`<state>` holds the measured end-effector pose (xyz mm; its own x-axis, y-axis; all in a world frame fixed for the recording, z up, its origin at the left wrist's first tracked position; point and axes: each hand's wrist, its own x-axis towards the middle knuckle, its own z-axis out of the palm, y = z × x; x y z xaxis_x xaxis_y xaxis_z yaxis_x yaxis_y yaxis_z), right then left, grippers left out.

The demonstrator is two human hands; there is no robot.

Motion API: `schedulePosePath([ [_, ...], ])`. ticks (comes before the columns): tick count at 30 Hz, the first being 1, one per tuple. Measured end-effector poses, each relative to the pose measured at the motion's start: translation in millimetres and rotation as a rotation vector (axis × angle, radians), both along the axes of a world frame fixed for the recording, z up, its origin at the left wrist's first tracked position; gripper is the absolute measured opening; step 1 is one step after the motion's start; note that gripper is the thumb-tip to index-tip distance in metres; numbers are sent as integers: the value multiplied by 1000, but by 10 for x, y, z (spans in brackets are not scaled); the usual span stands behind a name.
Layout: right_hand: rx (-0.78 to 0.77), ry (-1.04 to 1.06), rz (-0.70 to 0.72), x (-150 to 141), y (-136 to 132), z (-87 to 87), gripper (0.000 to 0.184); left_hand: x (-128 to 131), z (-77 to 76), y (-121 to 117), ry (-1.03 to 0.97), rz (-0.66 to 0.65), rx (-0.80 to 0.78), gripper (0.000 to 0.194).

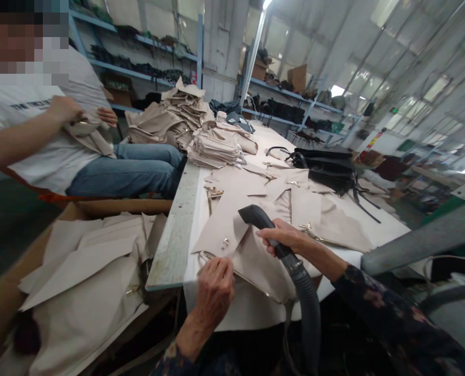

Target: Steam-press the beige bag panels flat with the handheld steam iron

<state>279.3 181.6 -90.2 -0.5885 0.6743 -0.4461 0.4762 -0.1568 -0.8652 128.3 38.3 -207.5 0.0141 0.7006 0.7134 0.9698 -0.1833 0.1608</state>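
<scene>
My right hand [281, 237] is wrapped around the grip of a dark vacuum hose nozzle [256, 215]. The nozzle's flat tip hangs over a beige bag [262, 258] with a zipped edge and small metal fittings. From the grip, the ribbed hose [309, 303] runs down past the table's front edge. At the near left corner of the bag, my left hand [216, 282] is closed on its edge; the fingertips are partly hidden. Other beige bag pieces with gold-coloured clasps [306, 227] lie just beyond and to the right.
A cardboard box [81, 209] full of beige pieces stands left of the white table [244, 316]. Farther back are a beige stack [212, 149], a heaped pile [177, 115] and black bags [322, 164]. A seated person [87, 122] handles a beige piece. A grey post [424, 232] crosses at right.
</scene>
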Motion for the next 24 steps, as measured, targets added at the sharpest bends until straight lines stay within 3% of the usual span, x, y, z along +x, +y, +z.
schedulePosePath([
  [4,12,14,-83,171,216,8,31,-16,135,228,-15,14,-71,20],
  [9,11,-91,-52,92,344,-121,24,40,-10,427,-17,21,-133,36],
  [13,33,-61,-100,-69,570,-237,24,62,-86,409,-29,17,-173,38],
  [17,88,-21,-122,-67,742,-213,22,54,-78,395,-64,17,-159,37],
  [24,19,-113,-63,248,338,-71,28,57,-87,400,-55,18,-114,37],
])
